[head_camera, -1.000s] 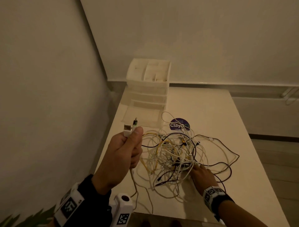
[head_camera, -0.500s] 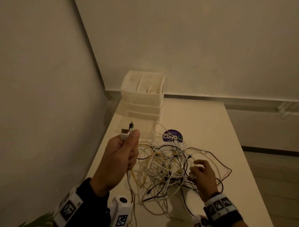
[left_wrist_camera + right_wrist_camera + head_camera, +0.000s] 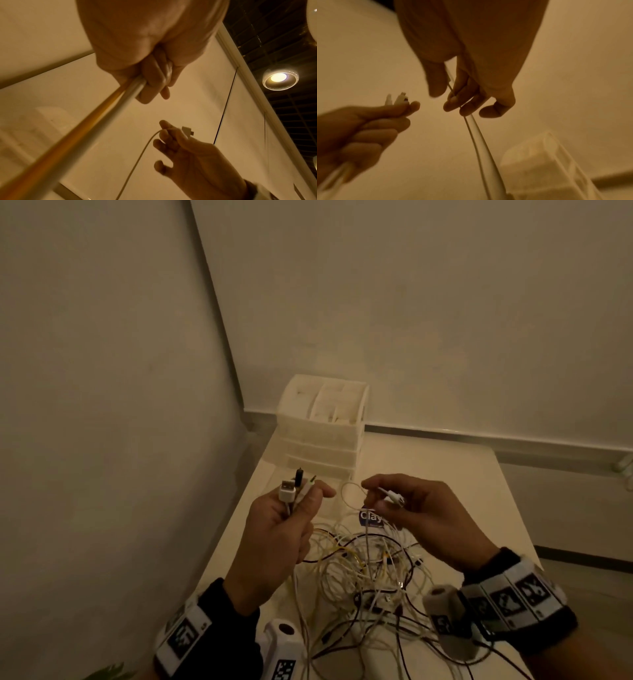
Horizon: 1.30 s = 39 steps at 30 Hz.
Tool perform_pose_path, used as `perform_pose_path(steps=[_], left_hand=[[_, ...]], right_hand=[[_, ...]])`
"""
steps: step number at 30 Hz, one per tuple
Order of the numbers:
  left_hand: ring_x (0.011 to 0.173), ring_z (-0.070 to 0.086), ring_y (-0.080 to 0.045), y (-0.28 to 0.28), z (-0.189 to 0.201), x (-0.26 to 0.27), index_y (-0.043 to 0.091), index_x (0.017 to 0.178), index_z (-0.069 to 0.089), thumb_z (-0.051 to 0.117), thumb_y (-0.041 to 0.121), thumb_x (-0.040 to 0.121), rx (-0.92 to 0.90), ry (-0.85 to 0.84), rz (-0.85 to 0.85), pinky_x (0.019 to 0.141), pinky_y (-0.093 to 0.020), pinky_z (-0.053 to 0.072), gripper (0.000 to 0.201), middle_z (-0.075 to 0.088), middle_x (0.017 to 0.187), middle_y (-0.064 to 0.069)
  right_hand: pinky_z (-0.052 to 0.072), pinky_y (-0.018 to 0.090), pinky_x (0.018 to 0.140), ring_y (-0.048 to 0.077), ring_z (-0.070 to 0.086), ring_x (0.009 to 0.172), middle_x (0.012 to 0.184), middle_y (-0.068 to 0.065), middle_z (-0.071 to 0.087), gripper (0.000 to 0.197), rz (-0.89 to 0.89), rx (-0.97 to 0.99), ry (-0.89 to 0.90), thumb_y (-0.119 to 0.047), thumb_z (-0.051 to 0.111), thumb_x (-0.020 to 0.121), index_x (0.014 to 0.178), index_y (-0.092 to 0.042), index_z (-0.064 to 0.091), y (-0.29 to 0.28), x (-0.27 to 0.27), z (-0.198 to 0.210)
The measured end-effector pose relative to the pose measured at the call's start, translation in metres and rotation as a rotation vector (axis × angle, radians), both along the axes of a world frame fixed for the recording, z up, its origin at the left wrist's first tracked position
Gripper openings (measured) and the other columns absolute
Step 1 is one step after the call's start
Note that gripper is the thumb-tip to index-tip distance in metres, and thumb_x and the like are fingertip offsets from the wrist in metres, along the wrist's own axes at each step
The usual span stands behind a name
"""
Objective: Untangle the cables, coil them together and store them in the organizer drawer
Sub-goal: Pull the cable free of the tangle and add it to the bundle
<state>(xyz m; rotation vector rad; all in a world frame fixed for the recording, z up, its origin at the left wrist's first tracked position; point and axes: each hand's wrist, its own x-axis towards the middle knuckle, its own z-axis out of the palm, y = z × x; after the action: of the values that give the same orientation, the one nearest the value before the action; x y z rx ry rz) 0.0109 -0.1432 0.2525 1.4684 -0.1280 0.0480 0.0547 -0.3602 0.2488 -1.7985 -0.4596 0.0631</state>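
While the left hand (image 3: 281, 529) grips cables (image 3: 363, 573), their plugs (image 3: 291, 489) point upward.

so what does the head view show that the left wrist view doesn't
Only the head view shows the tangled pile of cables on the table, the drawer organizer behind it, the blue sticker, and the plug ends sticking up from the left hand.

Only the left wrist view shows a ceiling lamp and the cables leaving the underside of the left fist.

Both show the right hand pinching a white plug with its cable hanging down.
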Motion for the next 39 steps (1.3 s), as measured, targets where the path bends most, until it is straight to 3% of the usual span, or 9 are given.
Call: perform_pose_path(steps=[4, 7, 9, 14, 20, 26, 30, 34, 39], left_hand=[[0.043, 0.011, -0.014, 0.006, 0.002, 0.006, 0.013, 0.103, 0.07, 0.051, 0.025, 0.093, -0.023, -0.027, 0.036, 0.043, -0.023, 0.015, 0.025, 0.018, 0.05, -0.002], [0.044, 0.011, -0.014, 0.01, 0.003, 0.008, 0.017, 0.105, 0.07, 0.048, 0.028, 0.095, -0.047, -0.029, 0.054, 0.043, -0.024, 0.015, 0.027, 0.018, 0.05, -0.001], [0.044, 0.012, -0.015, 0.014, 0.004, 0.01, 0.02, 0.107, 0.07, 0.045, 0.032, 0.096, -0.069, -0.031, 0.071, 0.043, -0.024, 0.016, 0.03, 0.019, 0.051, 0.0], [0.049, 0.01, -0.021, 0.02, 0.0, 0.017, 0.022, 0.107, 0.069, 0.04, 0.035, 0.098, -0.106, -0.041, 0.097, 0.047, -0.03, 0.014, 0.032, 0.018, 0.055, -0.005], [0.047, 0.019, -0.015, 0.023, -0.003, 0.014, 0.016, 0.116, 0.066, 0.04, 0.036, 0.098, -0.11, -0.003, 0.032, 0.044, -0.023, 0.024, 0.037, 0.024, 0.053, 0.0], [0.045, 0.024, -0.013, 0.027, -0.003, 0.017, 0.014, 0.113, 0.066, 0.054, 0.045, 0.091, -0.158, 0.023, -0.052, 0.044, -0.022, 0.029, 0.041, 0.021, 0.059, -0.013], [0.069, 0.06, -0.033, 0.025, -0.007, 0.019, 0.013, 0.099, 0.071, 0.057, 0.043, 0.092, -0.104, 0.063, 0.011, 0.064, -0.04, 0.049, 0.033, 0.057, 0.076, -0.034], [0.044, 0.04, -0.013, 0.04, -0.006, 0.033, 0.01, 0.079, 0.065, 0.045, 0.04, 0.096, -0.184, 0.045, 0.221, 0.043, -0.025, 0.035, 0.039, 0.044, 0.053, -0.003], [0.052, 0.049, -0.019, 0.064, 0.013, 0.036, 0.012, 0.07, 0.047, 0.038, 0.038, 0.097, -0.347, -0.075, 0.238, 0.057, -0.036, 0.051, 0.038, 0.048, 0.054, -0.004]], right_hand=[[0.053, 0.047, 0.082, 0.019, 0.062, 0.08, 0.074, 0.003, 0.065, 0.02, -0.278, 0.317, -0.045, -0.012, 0.052, 0.096, 0.088, -0.014, 0.07, 0.022, 0.036, 0.037], [0.058, 0.053, 0.08, 0.024, 0.061, 0.086, 0.09, 0.006, 0.064, 0.02, -0.378, 0.597, 0.026, -0.02, 0.052, 0.098, 0.09, -0.01, 0.068, 0.027, 0.062, 0.075], [0.058, 0.043, 0.071, 0.024, 0.062, 0.083, 0.096, 0.008, 0.062, 0.022, -0.337, 0.525, -0.034, -0.023, 0.052, 0.098, 0.091, -0.01, 0.069, 0.032, 0.066, 0.093], [0.042, 0.018, 0.05, 0.01, 0.049, 0.051, 0.064, 0.002, 0.066, 0.023, 0.023, -0.032, -0.062, -0.028, 0.053, 0.093, 0.091, -0.015, 0.073, 0.067, 0.019, 0.079], [0.04, 0.008, 0.055, 0.0, 0.059, 0.054, 0.063, -0.013, 0.066, 0.017, -0.095, -0.014, -0.147, -0.021, 0.058, 0.093, 0.085, -0.02, 0.074, 0.1, -0.029, 0.033], [0.043, 0.012, 0.061, 0.0, 0.059, 0.07, 0.074, -0.015, 0.062, 0.018, -0.244, -0.181, -0.342, -0.027, 0.052, 0.097, 0.095, -0.03, 0.069, 0.116, -0.034, 0.009], [0.037, 0.004, 0.062, -0.003, 0.053, 0.07, 0.075, -0.017, 0.053, 0.018, -0.261, -0.218, -0.402, -0.018, 0.056, 0.094, 0.103, -0.028, 0.069, 0.125, -0.038, 0.0], [0.038, 0.003, 0.063, -0.007, 0.053, 0.07, 0.077, -0.023, 0.056, 0.028, -0.228, -0.307, -0.391, -0.031, 0.053, 0.093, 0.118, -0.03, 0.065, 0.125, -0.052, -0.025], [0.042, 0.008, 0.065, 0.004, 0.063, 0.072, 0.08, -0.019, 0.064, 0.021, -0.075, -0.213, -0.071, -0.018, 0.053, 0.096, 0.104, -0.03, 0.069, 0.098, -0.064, -0.091]])
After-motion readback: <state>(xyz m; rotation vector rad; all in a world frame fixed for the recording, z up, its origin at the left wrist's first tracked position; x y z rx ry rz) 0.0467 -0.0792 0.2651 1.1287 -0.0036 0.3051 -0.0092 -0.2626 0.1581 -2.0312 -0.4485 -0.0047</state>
